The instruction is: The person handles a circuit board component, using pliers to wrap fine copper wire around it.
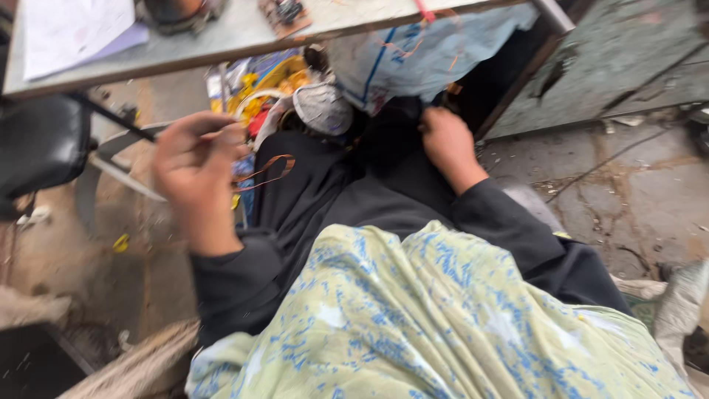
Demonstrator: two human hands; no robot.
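We see the left hand (pixel 193 166) raised below the front edge of the grey table (pixel 244 33), its fingers curled together and pinching a thin copper-coloured wire (pixel 267 174) that loops out to the right over the black-clad lap. The right hand (pixel 445 144) rests further in, under the table's edge, fingers bent down into dark cloth; we cannot tell what they grip. A pale sack (pixel 421 55) hangs just behind it. Open room lies to the right, over cracked, stained concrete floor (pixel 635 192).
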